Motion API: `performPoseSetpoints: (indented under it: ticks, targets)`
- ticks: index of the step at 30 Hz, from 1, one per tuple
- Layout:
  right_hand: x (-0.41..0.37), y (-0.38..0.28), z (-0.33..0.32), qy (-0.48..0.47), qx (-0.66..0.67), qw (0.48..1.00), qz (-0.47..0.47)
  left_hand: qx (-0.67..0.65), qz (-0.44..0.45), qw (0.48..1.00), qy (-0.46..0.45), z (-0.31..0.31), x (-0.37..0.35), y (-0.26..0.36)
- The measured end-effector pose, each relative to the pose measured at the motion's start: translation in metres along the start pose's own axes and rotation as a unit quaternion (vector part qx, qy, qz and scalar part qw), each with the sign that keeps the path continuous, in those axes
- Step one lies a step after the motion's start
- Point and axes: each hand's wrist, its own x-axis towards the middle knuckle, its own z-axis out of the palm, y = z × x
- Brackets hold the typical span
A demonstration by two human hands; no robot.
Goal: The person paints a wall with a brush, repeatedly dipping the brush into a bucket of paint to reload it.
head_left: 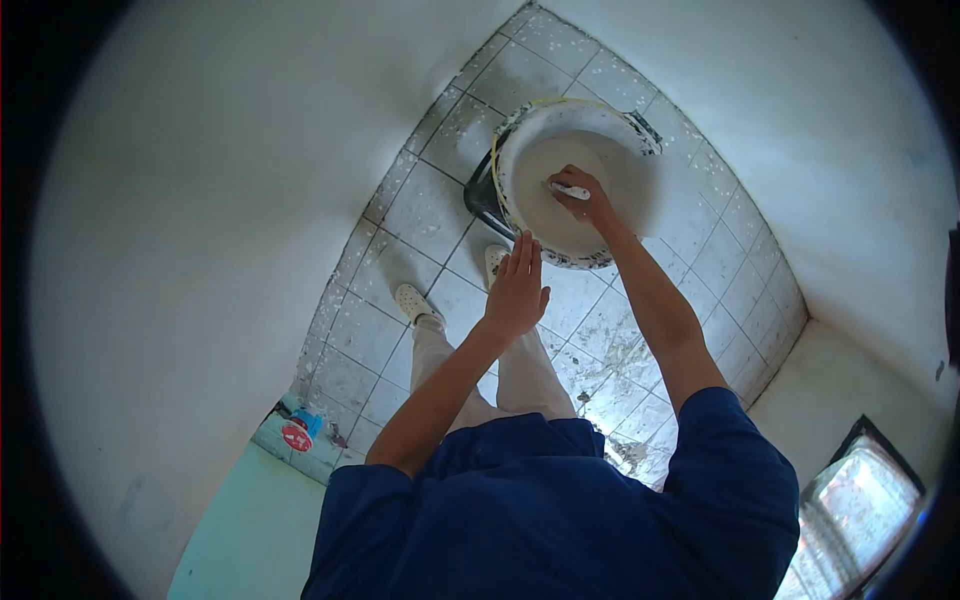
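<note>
A large round tub (506, 170) with a splattered rim stands on the tiled floor and holds a pale, creamy mixture (562, 158). Inside it, my right hand (588, 198) is closed around a white-handled tool (571, 191), low over the mixture. The working end of that tool is hard to make out. My left hand (518, 285) is at the near rim of the tub, fingers stretched out and fairly flat, holding nothing. Its fingertips appear to touch the rim.
A black object (485, 197) sits against the tub's left side. White walls (250, 200) close in on both sides of the spattered tile floor (430, 205). A blue and red item (302, 430) lies at lower left. My feet in pale clogs (412, 302) are near the tub.
</note>
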Motion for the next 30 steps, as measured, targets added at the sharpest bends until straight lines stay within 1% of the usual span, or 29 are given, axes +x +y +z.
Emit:
performPoseSetpoints:
  ticks: [2,5,7,8,9,10,11,12,13,14,15,16,17,18,20,21,23,24,26,29,30]
  targets:
    - [0.001,0.005,0.008,-0.007,-0.019,0.999,-0.033,-0.006,-0.003,1.0,-0.001,-0.003,0.001,-0.001]
    - [0.002,-0.018,-0.002,-0.022,0.052,0.989,0.134,-0.018,-0.003,1.0,-0.008,-0.006,-0.003,-0.003]
    - [-0.006,-0.009,-0.007,0.06,0.134,0.979,0.144,-0.016,0.004,1.0,-0.005,-0.007,-0.002,-0.007]
    - [-0.011,-0.002,-0.013,0.102,0.175,0.968,0.147,-0.019,0.005,1.0,-0.019,-0.008,-0.001,-0.007]
    - [-0.017,-0.01,-0.023,0.128,0.261,0.935,0.204,-0.021,0.004,0.999,-0.031,-0.011,-0.001,-0.005]
    - [-0.024,-0.019,-0.03,0.146,0.347,0.891,0.255,-0.019,-0.003,0.999,-0.04,-0.016,-0.003,-0.007]
    - [-0.033,-0.021,-0.036,0.173,0.405,0.86,0.258,-0.019,0.004,0.999,-0.03,-0.014,-0.006,-0.009]
    - [-0.041,-0.04,-0.046,0.176,0.403,0.851,0.287,-0.015,0.003,1.0,-0.016,-0.014,-0.009,-0.011]
    - [-0.05,-0.027,-0.045,0.193,0.415,0.85,0.261,-0.032,-0.014,0.999,-0.018,-0.023,-0.014,-0.011]
    - [-0.056,-0.027,-0.052,0.182,0.476,0.826,0.239,-0.051,-0.03,0.998,-0.017,-0.033,-0.023,-0.014]
    - [-0.062,-0.026,-0.061,0.175,0.532,0.806,0.194,-0.082,-0.052,0.995,-0.024,-0.051,-0.033,-0.017]
    - [-0.07,-0.018,-0.063,0.23,0.562,0.771,0.19,-0.115,-0.068,0.991,-0.031,-0.07,-0.043,-0.018]
    - [-0.074,-0.032,-0.065,0.249,0.573,0.756,0.194,-0.146,-0.093,0.985,-0.022,-0.087,-0.055,-0.023]
    - [-0.073,-0.046,-0.072,0.273,0.583,0.739,0.2,-0.148,-0.121,0.982,0.007,-0.099,-0.068,-0.032]
    - [-0.067,-0.077,-0.07,0.262,0.611,0.727,0.173,-0.153,-0.164,0.973,0.052,-0.117,-0.101,-0.053]
    - [-0.067,-0.093,-0.068,0.261,0.624,0.719,0.16,-0.135,-0.175,0.971,0.095,-0.12,-0.117,-0.07]
    - [-0.053,-0.151,-0.053,0.263,0.634,0.714,0.138,-0.165,-0.218,0.952,0.139,-0.153,-0.154,-0.088]
    - [-0.044,-0.177,-0.038,0.266,0.639,0.71,0.126,-0.165,-0.241,0.947,0.134,-0.17,-0.172,-0.091]
    - [-0.025,-0.218,-0.001,0.259,0.625,0.726,0.12,-0.165,-0.284,0.936,0.124,-0.204,-0.205,-0.095]
    - [-0.002,-0.285,0.06,0.228,0.609,0.751,0.118,-0.122,-0.313,0.931,0.142,-0.231,-0.243,-0.116]
    - [0.006,-0.306,0.085,0.226,0.626,0.738,0.117,-0.093,-0.313,0.93,0.168,-0.24,-0.251,-0.122]
